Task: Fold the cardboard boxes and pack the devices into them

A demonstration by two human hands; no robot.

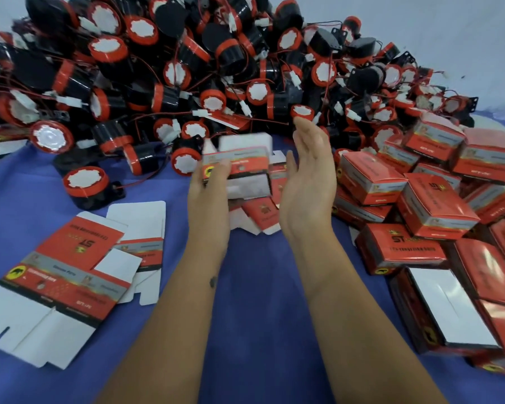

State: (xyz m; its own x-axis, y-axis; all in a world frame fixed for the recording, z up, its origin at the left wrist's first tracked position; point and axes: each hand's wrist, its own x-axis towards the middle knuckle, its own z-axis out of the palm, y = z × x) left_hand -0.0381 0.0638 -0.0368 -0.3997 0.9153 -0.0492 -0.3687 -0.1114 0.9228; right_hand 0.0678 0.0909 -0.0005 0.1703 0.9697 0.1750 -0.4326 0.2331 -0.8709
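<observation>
The person's left hand (209, 182) is gripping a partly folded red, grey and white cardboard box (241, 167), blurred, and is holding it above the blue cloth-covered table (254, 301), just in front of the big heap of round black devices with red rims and white faces (158, 62). The fingers of this hand are curling around the left end of the box. The right hand (306, 182) is standing just beside the right side of the box with the palm turning toward it; its fingers are straight and together, and it is holding nothing. Whether it is touching the box, the picture is not showing clearly. Under the 2 hands, some flat unfolded boxes (263, 214) are lying on the cloth. More flat red and white cardboard blanks (70, 272) are lying at the left, printed side up, near 1 single black and red device (85, 182). At the right, a pile of closed red cardboard boxes (432, 211) is lying, many of them leaning on each other. Thin red wires with small white plugs (200, 113) are sticking out of the heap of devices.
</observation>
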